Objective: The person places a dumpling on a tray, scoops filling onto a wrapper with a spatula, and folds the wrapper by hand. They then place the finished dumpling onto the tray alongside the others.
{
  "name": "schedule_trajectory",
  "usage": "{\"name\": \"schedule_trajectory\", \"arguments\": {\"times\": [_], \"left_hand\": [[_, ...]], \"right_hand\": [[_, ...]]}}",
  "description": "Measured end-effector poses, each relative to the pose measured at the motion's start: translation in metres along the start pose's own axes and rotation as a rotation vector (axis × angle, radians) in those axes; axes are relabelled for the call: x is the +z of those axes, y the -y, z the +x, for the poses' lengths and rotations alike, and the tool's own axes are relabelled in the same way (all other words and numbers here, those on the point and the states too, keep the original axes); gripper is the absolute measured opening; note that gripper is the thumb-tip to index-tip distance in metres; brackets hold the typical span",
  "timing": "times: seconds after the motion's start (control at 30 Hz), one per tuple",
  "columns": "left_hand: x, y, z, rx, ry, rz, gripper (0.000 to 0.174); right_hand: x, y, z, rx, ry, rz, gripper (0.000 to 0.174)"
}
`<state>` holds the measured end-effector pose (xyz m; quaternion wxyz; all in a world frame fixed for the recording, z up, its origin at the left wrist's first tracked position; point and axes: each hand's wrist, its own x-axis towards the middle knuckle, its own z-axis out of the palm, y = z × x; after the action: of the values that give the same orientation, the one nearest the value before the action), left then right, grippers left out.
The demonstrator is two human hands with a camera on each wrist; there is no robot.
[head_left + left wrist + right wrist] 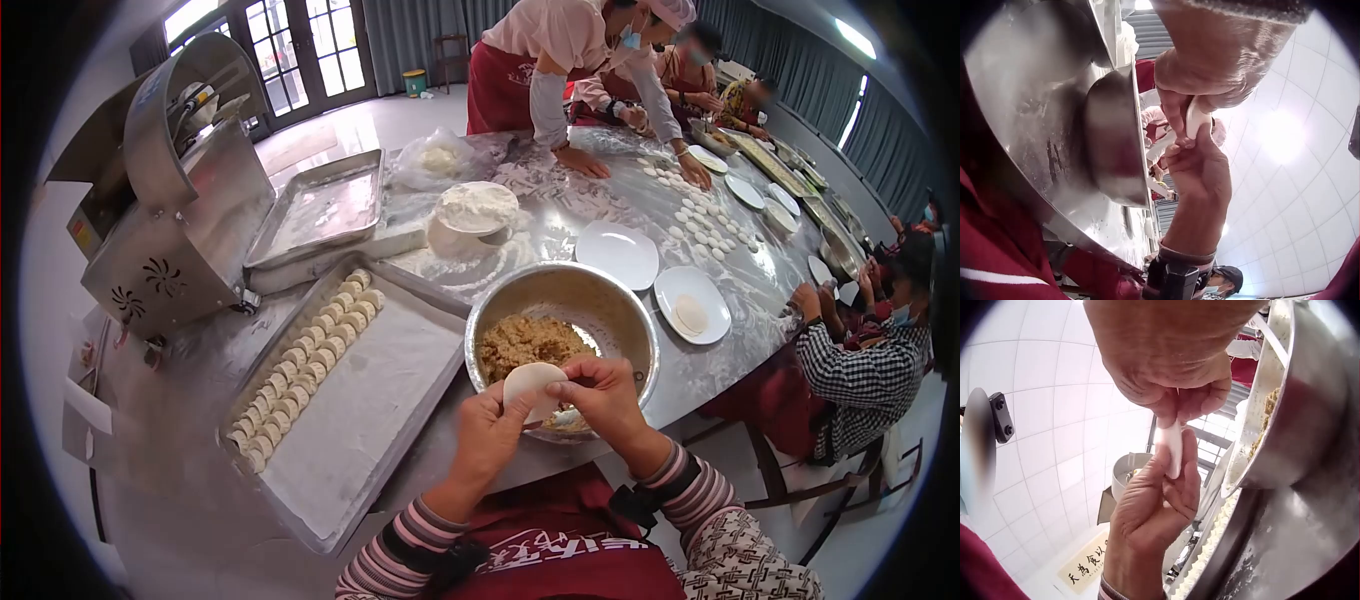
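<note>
Dough wrapper sits pinched between left hand and right hand, close together over the steel bowl of filling, in the head view; two rows of finished dumplings line the tray, and the bowl holds plenty yet, so more seem left. Left wrist view: fingers of both clamp the wrapper's edge. Right wrist view: same pinch, sealing apparently unfinished

The wrapper — a round, white dough disc — is held nearly upright between left hand and right hand, above the bowl's near rim.
</note>
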<state>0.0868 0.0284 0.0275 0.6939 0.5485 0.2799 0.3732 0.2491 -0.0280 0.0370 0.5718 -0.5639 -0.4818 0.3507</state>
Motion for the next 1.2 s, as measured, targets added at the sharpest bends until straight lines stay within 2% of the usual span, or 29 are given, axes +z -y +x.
{"name": "schedule_trajectory", "arguments": {"times": [0.13,0.2,0.33,0.4,0.5,0.6,0.8,0.93,1.0,1.03,1.1,1.17,1.2], "left_hand": [[-0.004,0.001,0.001,0.008,-0.003,0.065,0.022],[0.000,-0.001,-0.001,0.010,-0.079,0.087,0.022],[0.003,0.000,-0.001,0.032,-0.060,0.111,0.022],[0.004,-0.007,0.000,0.064,0.019,0.123,0.021],[0.004,-0.006,0.001,0.047,-0.043,0.145,0.019],[0.005,-0.001,0.000,0.059,-0.084,0.090,0.018],[0.006,0.003,0.000,0.007,-0.071,0.026,0.016],[0.006,-0.008,-0.003,0.028,-0.030,0.134,0.017],[0.006,-0.007,-0.002,0.060,-0.079,0.282,0.019],[0.007,-0.007,-0.003,0.061,-0.056,0.275,0.019],[0.008,-0.007,-0.007,0.123,-0.111,0.498,0.021],[0.008,-0.007,-0.007,0.109,-0.073,0.455,0.022],[0.008,-0.011,-0.009,0.080,-0.049,0.431,0.021]], "right_hand": [[0.004,0.009,0.000,0.111,-0.023,0.213,0.010],[0.002,-0.003,-0.002,-0.016,0.058,0.067,0.011],[-0.005,-0.003,-0.002,-0.043,0.026,-0.040,0.010],[-0.008,0.001,-0.003,-0.059,0.069,-0.162,0.009],[-0.005,0.003,-0.003,0.029,0.123,-0.024,0.007],[-0.002,0.010,-0.006,0.115,0.095,0.106,0.007],[-0.011,0.000,-0.010,0.125,0.088,-0.089,0.010],[-0.009,0.004,-0.008,0.126,0.080,-0.033,0.009],[-0.004,-0.005,-0.003,-0.035,0.068,0.028,0.009],[-0.005,-0.009,-0.003,-0.036,0.047,0.018,0.009],[-0.004,-0.012,-0.002,-0.070,0.055,-0.063,0.011],[-0.002,-0.003,-0.003,-0.110,0.024,-0.080,0.008],[-0.002,0.000,-0.003,-0.258,0.043,-0.203,0.006]]}}
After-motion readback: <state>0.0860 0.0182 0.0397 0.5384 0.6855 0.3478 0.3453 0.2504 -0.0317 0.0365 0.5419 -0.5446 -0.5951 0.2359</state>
